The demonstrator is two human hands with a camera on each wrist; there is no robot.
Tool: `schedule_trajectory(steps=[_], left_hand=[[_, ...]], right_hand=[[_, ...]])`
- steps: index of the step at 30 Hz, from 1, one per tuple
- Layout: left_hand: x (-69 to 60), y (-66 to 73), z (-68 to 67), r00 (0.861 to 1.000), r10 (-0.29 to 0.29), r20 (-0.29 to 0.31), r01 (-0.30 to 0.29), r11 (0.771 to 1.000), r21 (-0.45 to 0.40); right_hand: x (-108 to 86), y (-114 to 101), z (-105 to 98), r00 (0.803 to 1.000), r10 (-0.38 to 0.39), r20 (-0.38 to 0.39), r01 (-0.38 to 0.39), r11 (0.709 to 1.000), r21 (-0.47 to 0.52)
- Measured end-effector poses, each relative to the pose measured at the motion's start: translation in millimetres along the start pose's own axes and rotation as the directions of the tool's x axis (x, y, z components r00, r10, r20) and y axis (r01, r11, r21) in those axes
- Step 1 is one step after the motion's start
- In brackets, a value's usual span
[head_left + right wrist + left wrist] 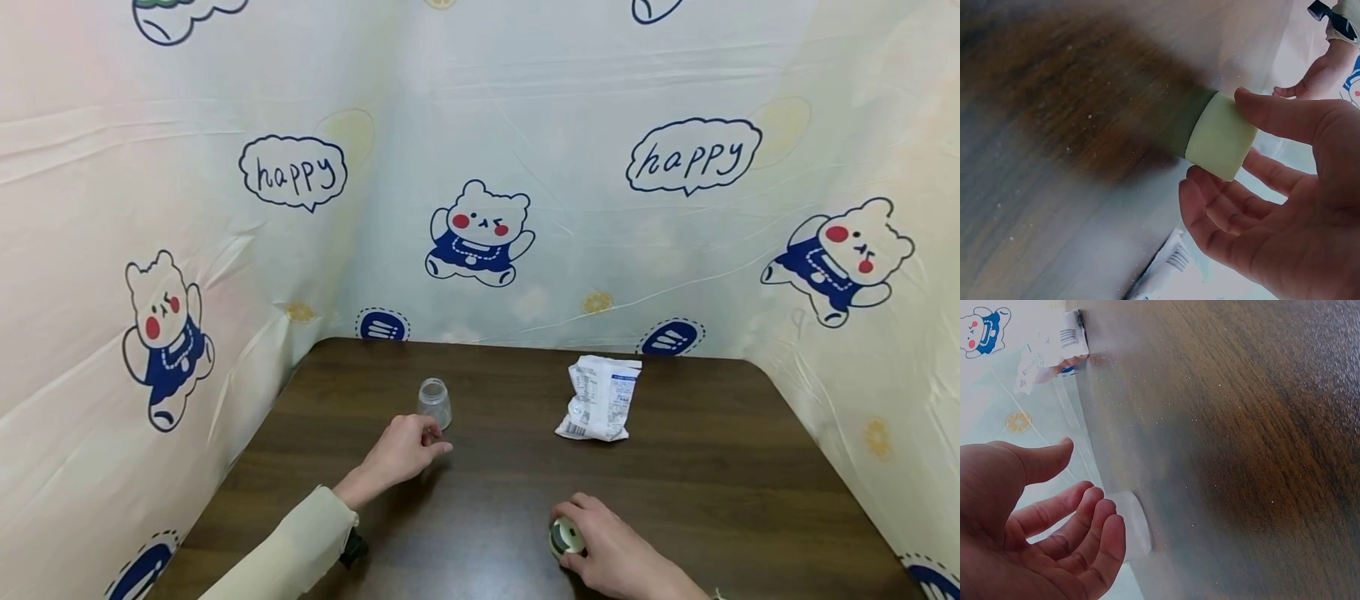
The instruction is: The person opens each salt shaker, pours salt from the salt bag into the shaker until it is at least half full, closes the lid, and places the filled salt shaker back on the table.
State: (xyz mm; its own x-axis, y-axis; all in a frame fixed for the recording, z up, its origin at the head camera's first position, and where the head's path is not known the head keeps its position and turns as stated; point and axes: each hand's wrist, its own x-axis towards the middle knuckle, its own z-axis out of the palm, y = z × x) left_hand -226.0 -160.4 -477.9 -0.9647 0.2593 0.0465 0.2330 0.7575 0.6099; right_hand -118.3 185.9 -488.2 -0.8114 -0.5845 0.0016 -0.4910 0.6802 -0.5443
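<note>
the left hand (pixel 400 450) has its 4 fingers loosely bent and close together with the thumb apart from them, just in front of a clear jar (pixel 433 398) that stands upright on the dark wooden table (pixel 712 475), though whether they touch can't be told. nearer the camera and to the right, the right hand (pixel 611 546) pinches a short pale green cylinder (pixel 1219 139) between thumb and fingers at the tabletop, while 1 white printed packet (pixel 600 400) lies farther back, well apart from the jar.

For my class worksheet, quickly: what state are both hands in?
Left hand: open, holding nothing, near the clear jar.
Right hand: closed, holding a small pale green round object.
</note>
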Motion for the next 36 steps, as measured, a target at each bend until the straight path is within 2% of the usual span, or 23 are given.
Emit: schedule_trajectory(steps=[3, 7, 14, 16, 20, 28, 36], left_hand=[[0.8, 0.0, 0.4, 1.000, 0.002, 0.005, -0.002, 1.000, -0.002], [1.7, 1.1, 1.4, 1.000, -0.004, 0.014, 0.004, 1.000, -0.012], [4.1, 7.9, 3.6, 0.999, 0.035, 0.028, -0.034, 0.999, -0.017], [5.1, 10.6, 4.0, 0.998, 0.051, 0.026, -0.051, 0.999, -0.013], [8.2, 16.9, 4.8, 0.995, 0.090, 0.028, -0.090, 0.996, -0.009], [18.1, 37.9, 6.7, 0.987, 0.158, 0.014, -0.158, 0.987, -0.026], [27.1, 57.5, 9.0, 0.976, 0.216, 0.021, -0.216, 0.976, -0.010]], right_hand=[[-0.1, -0.1, 1.3, 1.000, -0.020, -0.018, 0.020, 0.999, -0.030], [0.3, 0.3, 1.9, 1.000, -0.018, -0.006, 0.018, 0.999, -0.036], [0.3, 2.0, -0.8, 0.997, 0.049, 0.059, -0.051, 0.998, 0.030], [-0.1, 2.2, -2.3, 0.996, 0.064, 0.057, -0.066, 0.997, 0.036], [-0.7, 1.9, -6.7, 0.997, 0.069, 0.018, -0.069, 0.998, -0.002], [-0.2, 5.7, -18.8, 0.989, 0.079, -0.127, -0.088, 0.994, -0.061], [-0.7, 16.3, -23.6, 0.972, 0.154, -0.178, -0.157, 0.988, -0.002]])
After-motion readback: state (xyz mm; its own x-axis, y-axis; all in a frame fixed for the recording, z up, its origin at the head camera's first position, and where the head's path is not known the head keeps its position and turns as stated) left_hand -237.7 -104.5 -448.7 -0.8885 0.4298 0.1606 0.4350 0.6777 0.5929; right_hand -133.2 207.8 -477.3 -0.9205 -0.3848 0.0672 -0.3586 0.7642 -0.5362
